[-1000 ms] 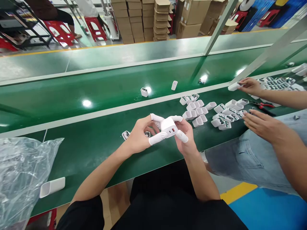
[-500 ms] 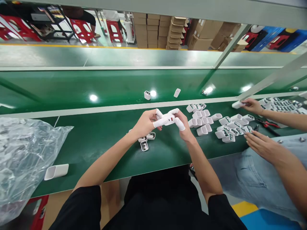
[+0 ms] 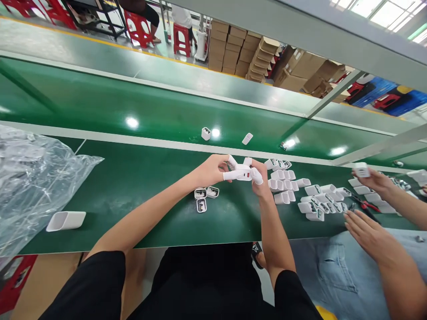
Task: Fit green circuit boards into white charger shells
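Note:
Between my two hands, above the green work surface, is a white charger (image 3: 244, 173) with a red port and a small dark port on its end face. My left hand (image 3: 215, 171) pinches its left side; white covers sit on the fingertips. My right hand (image 3: 259, 178), with the same fingertip covers, grips the right side. Below my left hand lie three open white housings (image 3: 201, 205) with parts inside. Just right of my right hand stand rows of white housings (image 3: 282, 186).
A clear plastic bag (image 3: 40, 178) and a single white sleeve (image 3: 66, 221) lie at left. At right a co-worker's hand (image 3: 376, 180) holds a white housing beside more housings (image 3: 322, 200) and red-handled pliers (image 3: 368, 205). Two white pieces rest on the green belt (image 3: 167, 118) beyond the ledge.
The view has tilted and shifted. My hands still hold the charger, now closer to the housing rows. The co-worker's raised hand now shows a housing's end face.

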Action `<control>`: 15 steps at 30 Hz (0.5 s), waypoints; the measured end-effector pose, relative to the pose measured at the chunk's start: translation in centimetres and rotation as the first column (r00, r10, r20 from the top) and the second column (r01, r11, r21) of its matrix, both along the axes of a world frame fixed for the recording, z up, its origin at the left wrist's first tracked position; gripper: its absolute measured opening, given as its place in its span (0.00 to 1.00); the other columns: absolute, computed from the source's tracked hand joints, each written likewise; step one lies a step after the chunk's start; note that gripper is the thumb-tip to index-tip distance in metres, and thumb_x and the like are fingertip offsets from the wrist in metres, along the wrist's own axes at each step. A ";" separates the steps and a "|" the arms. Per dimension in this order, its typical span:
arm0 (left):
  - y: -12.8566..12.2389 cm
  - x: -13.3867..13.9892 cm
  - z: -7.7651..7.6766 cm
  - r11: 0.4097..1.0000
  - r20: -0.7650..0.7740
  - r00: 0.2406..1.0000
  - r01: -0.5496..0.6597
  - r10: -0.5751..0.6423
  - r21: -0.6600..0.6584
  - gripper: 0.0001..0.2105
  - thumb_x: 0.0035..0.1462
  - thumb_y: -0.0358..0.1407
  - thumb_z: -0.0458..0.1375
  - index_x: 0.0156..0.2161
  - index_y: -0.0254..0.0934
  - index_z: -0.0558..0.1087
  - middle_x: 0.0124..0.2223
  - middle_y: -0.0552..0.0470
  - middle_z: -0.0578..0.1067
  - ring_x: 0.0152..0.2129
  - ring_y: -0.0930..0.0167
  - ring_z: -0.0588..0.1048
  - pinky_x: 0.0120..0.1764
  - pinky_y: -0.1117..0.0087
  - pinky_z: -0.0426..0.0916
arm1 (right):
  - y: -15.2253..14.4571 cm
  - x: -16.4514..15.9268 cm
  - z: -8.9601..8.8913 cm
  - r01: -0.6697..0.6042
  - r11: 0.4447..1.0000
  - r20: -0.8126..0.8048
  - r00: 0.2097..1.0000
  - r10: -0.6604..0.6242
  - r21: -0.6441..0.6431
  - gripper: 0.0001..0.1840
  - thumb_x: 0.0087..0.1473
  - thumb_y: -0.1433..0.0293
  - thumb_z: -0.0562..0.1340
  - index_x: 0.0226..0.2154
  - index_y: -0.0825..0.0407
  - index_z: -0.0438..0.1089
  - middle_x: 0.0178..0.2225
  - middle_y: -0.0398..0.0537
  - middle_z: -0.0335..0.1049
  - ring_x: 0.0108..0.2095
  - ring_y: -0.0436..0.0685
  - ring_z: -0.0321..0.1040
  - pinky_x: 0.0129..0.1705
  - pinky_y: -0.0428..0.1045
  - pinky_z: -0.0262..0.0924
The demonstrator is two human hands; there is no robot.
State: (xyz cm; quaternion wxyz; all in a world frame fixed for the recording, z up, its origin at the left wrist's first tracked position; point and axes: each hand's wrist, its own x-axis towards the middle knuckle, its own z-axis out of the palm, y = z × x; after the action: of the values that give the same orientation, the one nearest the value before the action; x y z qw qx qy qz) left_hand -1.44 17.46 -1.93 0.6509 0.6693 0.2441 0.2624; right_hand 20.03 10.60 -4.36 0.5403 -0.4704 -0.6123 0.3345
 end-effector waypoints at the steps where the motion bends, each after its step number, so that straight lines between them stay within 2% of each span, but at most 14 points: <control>1: 0.2 0.2 -0.4 1.000 0.011 1.000 0.002 -0.002 -0.012 0.18 0.53 0.44 0.80 0.39 0.35 0.82 0.36 0.48 0.85 0.28 0.69 0.85 0.34 0.69 0.79 | 0.1 -0.1 -0.4 0.007 1.000 -0.006 1.000 -0.007 0.003 0.39 0.62 0.30 0.62 0.24 0.47 0.62 0.24 0.40 0.56 0.27 0.54 0.51 0.34 0.54 0.47; 4: 0.5 0.8 -1.5 0.996 0.086 0.996 0.016 -0.009 -0.082 0.20 0.49 0.45 0.83 0.34 0.34 0.80 0.29 0.50 0.83 0.24 0.69 0.83 0.31 0.70 0.79 | 0.2 -0.6 -1.4 0.016 1.000 -0.009 1.000 -0.016 -0.002 0.40 0.62 0.29 0.60 0.23 0.47 0.61 0.24 0.41 0.55 0.27 0.54 0.49 0.33 0.54 0.46; 9: 0.6 1.5 -2.7 0.987 0.150 0.989 0.009 0.016 -0.162 0.22 0.44 0.45 0.85 0.32 0.33 0.80 0.28 0.49 0.83 0.22 0.69 0.82 0.29 0.70 0.80 | 0.0 -0.9 -2.1 0.039 0.999 0.012 0.999 -0.038 -0.035 0.41 0.63 0.28 0.57 0.23 0.46 0.60 0.23 0.40 0.54 0.27 0.54 0.48 0.33 0.54 0.45; 12: 0.5 1.5 -2.7 0.982 0.151 0.988 0.016 0.012 -0.187 0.23 0.43 0.45 0.85 0.32 0.33 0.80 0.29 0.48 0.83 0.25 0.69 0.83 0.31 0.69 0.82 | -0.1 -0.7 -2.3 0.053 0.998 0.017 0.999 -0.052 -0.033 0.41 0.63 0.28 0.57 0.23 0.46 0.59 0.24 0.40 0.54 0.27 0.54 0.47 0.33 0.54 0.44; 15: 0.2 1.3 -2.0 0.975 0.136 0.991 0.043 -0.013 -0.219 0.23 0.48 0.46 0.84 0.40 0.33 0.82 0.37 0.46 0.85 0.34 0.66 0.86 0.38 0.65 0.86 | -0.2 -0.4 -2.4 0.064 0.998 0.025 0.998 -0.063 -0.021 0.41 0.63 0.29 0.57 0.23 0.46 0.58 0.24 0.40 0.53 0.27 0.54 0.46 0.33 0.54 0.44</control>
State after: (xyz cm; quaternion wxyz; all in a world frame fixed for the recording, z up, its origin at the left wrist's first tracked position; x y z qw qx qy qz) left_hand -0.11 17.71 -3.92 0.7399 0.5769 0.2180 0.2686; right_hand 19.65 10.42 -6.74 0.5382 -0.4994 -0.5998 0.3180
